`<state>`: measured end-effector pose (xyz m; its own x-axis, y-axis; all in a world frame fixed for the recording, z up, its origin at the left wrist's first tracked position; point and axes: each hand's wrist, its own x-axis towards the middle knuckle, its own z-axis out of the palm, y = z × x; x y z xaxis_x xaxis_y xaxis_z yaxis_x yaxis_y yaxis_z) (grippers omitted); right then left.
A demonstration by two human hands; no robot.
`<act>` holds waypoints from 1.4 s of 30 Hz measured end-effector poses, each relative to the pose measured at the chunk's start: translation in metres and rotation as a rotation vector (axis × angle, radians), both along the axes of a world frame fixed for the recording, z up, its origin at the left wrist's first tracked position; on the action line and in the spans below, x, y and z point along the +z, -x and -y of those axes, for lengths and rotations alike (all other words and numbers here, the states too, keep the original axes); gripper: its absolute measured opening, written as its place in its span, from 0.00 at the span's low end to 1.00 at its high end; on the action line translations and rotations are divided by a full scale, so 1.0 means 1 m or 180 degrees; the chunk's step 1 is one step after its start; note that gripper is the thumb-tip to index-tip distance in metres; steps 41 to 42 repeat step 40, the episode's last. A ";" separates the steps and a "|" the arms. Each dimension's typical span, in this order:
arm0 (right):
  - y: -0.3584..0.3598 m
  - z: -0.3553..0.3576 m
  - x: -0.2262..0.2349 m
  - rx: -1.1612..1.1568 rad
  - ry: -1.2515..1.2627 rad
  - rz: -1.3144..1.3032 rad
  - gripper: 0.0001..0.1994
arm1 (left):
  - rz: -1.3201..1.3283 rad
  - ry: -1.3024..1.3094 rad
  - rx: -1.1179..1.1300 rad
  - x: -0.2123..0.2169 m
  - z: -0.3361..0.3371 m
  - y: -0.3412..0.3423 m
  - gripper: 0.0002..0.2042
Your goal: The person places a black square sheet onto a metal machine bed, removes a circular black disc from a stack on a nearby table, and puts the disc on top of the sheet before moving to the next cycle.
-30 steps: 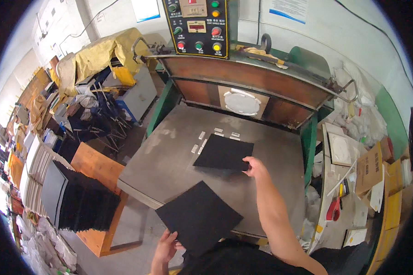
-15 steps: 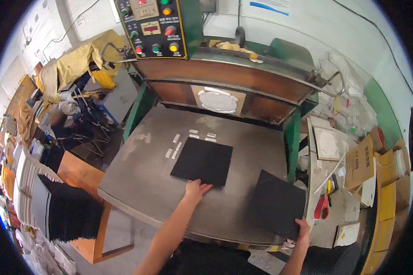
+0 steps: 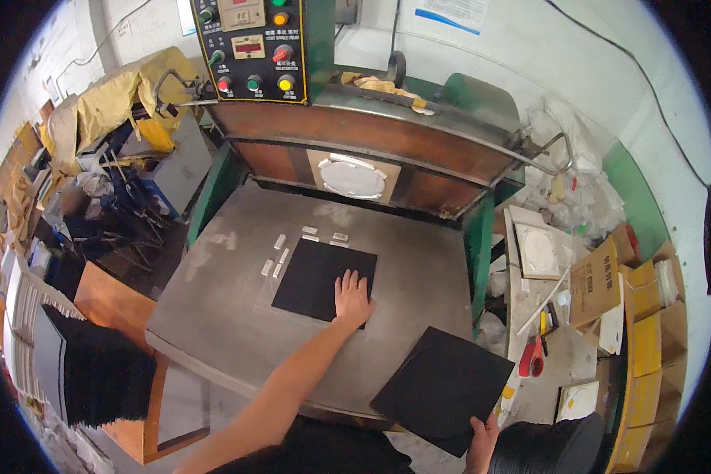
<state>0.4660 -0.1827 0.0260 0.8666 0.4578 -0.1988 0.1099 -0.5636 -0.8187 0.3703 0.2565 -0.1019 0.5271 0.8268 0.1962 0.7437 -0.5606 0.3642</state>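
A black square sheet point(image 3: 312, 278) lies on the grey metal bed point(image 3: 213, 292) of a green press, close against several small white blocks point(image 3: 280, 242) along its far and left sides. My left hand point(image 3: 353, 299) rests on the right part of this sheet, palm down with the fingers stretched out. At the lower right, my right hand point(image 3: 482, 442) grips the near corner of a second black sheet point(image 3: 446, 387). That sheet is tilted and partly covers the bed's front right edge.
The upright press plate carries a pale board point(image 3: 354, 178) with a white round frame. Above stands a control panel point(image 3: 253, 59) with buttons. Dark sheets point(image 3: 107, 367) are stacked on an orange stand at left. Red-handled scissors point(image 3: 533, 359) and cartons point(image 3: 595, 284) lie at right.
My left hand has moved from the sheet's near edge onto its surface, fingers now spread flat. The right hand has brought its sheet nearer and turned it. The whole view has shifted slightly.
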 end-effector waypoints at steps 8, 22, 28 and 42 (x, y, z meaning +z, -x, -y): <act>0.094 -0.039 0.081 -0.0433 0.0317 -0.0048 0.22 | -0.0321 0.0284 -0.0148 -0.027 -0.006 -0.006 0.27; 0.199 0.014 0.076 -0.1552 -0.1423 -0.1265 0.22 | 0.1453 0.0142 -0.0325 -0.003 0.002 0.051 0.25; 0.202 0.013 0.061 -0.1940 -0.2339 -0.1394 0.21 | 0.4323 0.4429 0.1573 0.003 0.034 0.141 0.30; 0.162 0.145 0.015 -0.1723 -0.2797 -0.1654 0.19 | 0.1267 0.3930 -0.2124 0.158 0.245 0.114 0.41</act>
